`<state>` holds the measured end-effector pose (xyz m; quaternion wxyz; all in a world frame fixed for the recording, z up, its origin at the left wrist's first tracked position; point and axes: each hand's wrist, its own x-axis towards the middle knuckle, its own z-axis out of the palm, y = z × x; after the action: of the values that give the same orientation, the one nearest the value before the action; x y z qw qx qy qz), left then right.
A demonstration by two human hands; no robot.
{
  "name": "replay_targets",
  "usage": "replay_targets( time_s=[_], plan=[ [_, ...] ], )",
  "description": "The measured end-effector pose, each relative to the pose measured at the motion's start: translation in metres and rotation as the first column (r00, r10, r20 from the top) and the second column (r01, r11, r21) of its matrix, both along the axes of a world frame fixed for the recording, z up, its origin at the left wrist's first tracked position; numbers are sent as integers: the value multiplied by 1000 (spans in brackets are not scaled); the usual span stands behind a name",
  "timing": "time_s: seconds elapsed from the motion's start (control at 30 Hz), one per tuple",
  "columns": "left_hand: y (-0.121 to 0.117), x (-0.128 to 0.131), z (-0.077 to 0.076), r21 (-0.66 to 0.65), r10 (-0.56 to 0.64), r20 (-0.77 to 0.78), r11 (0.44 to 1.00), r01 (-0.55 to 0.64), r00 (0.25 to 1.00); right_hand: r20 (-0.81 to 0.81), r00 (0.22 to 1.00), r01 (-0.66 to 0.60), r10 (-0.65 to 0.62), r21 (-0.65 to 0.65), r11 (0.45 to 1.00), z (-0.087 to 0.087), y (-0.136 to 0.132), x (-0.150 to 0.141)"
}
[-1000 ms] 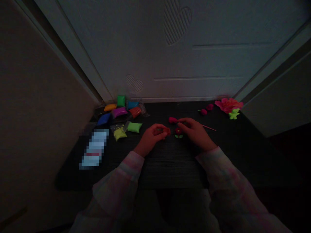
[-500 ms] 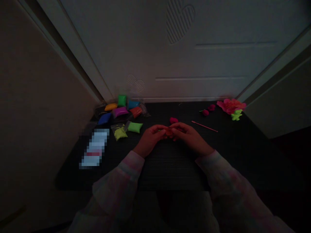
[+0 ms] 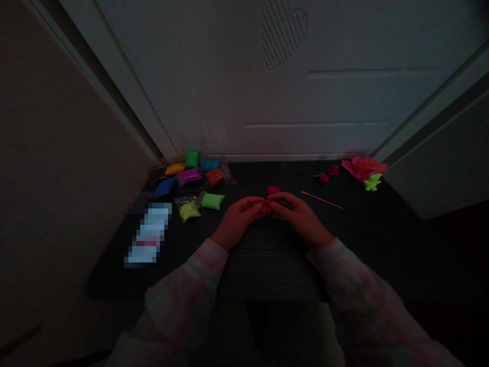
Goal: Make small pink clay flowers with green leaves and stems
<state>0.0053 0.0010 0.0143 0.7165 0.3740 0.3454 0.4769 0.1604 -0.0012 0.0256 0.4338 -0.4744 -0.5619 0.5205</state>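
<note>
Light-blue oblong glowing screen [image 3: 148, 234], left of the left hand [image 3: 237, 222]: pixelated, no text readable.
Small brightly coloured plastic packets [image 3: 190, 177], ahead-left of that hand: no readable print.

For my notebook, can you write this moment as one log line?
left hand: holds red piece | right hand: fingertips at red piece | dark table: pink lump beyond hands, pink stick at right

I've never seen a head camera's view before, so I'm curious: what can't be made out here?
In the head view:
Red piece: its sides, hidden by the left hand and right hand.
Pink lump: its near part, behind the fingers.
Bright panel: its content, blurred into blocks.
Sleeves: upper ends, cut off by the bottom edge.
</note>
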Motion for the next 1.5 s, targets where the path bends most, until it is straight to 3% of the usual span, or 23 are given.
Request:
replay_targets(
  time_s=[0.23, 0.37, 0.5, 0.67, 0.8, 0.93, 1.2, 1.37, 1.5],
  plan=[
    [-1, 0, -4, 92, 43, -44, 995, -39, 998, 37, 997, 64, -66, 73, 995, -1, -5, -7],
    [-3, -2, 9, 147, 106, -64, 985, -96, 992, -59, 996, 76, -69, 127, 989, 9, -8, -9],
    [-5, -7, 52, 351, 56, -40, 936, -39, 998, -109, 994, 47, -14, 306, 951, 51, -9, -9],
    [-11, -6, 122, 586, 55, -12, 810, -38, 998, -128, 990, 130, -66, 592, 796, 114, -18, -12],
    [-14, 1, 148, 603, 74, 127, 786, -137, 989, -140, 988, 137, -58, 663, 736, 132, -21, -15],
    [-16, 4, 150, 572, 112, 167, 798, -189, 980, -111, 993, 112, -50, 668, 736, 136, -22, -15],
    [-16, 5, 148, 485, 153, 109, 854, -187, 982, -163, 980, 182, -112, 521, 834, 135, -24, -18],
    [-13, 12, 144, 439, 85, 144, 887, -141, 986, -185, 980, 148, -70, 453, 879, 132, -19, -17],
    [-13, 15, 142, 418, 71, 174, 898, -139, 982, -172, 979, 186, -112, 508, 841, 134, -19, -19]
  ],
)
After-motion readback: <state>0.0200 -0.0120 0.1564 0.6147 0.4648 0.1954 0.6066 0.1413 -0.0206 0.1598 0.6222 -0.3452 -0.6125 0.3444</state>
